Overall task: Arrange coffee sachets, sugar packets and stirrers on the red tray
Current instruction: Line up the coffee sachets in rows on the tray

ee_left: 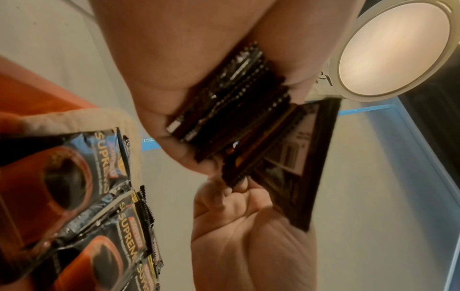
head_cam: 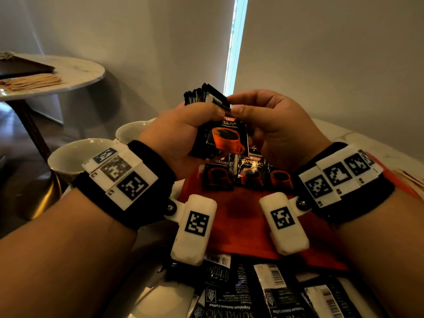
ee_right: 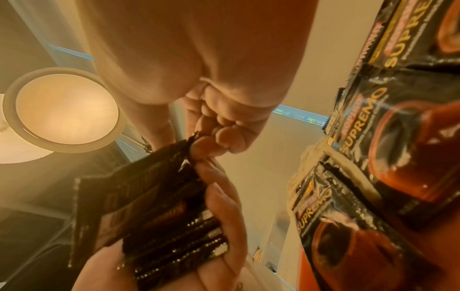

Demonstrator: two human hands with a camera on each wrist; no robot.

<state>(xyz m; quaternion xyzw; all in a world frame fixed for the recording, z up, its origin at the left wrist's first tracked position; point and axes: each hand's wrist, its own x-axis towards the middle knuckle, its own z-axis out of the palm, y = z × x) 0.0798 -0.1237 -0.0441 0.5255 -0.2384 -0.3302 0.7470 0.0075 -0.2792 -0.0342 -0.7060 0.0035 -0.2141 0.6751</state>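
Left hand: the left hand [head_cam: 181,131] is curled round a stack of coffee sachets [head_cam: 202,97], held upright above the red tray [head_cam: 241,221]. The stack sits deep between thumb and fingers; this appears to keep the pack squared so one sachet can be drawn off at a time.
Right hand: the right hand [head_cam: 268,120] pinches the front sachet [head_cam: 226,136] at its top edge, thumb against forefinger. The other fingers are folded into the palm, clear of the stack.
Front sachet: printed face toward the person, cup picture upright. It touches the stack but fans away from it at the lower end in the wrist views, which suggests it is being separated for placing.
Sachets on tray: a row of placed sachets [head_cam: 250,171] lies at the far end of the tray, faces up and overlapping at the edges. The orientation matches the held sachet, so the hold likely serves a direct lay-down without turning.
Red tray: directly below both hands, its near part bare. Holding the stack over it keeps the travel to the row short.
Loose sachets: a heap of loose sachets [head_cam: 263,294] lies off the tray at its near edge, backs up, barcodes showing. These appear to be the remaining supply.
Stirrers: a bundle of wooden stirrers [head_cam: 32,81] lies on the round side table [head_cam: 87,72], well apart from the tray.
Cups: two white cups [head_cam: 75,157] stand to the left of the tray.
Sugar packets: none can be identified.
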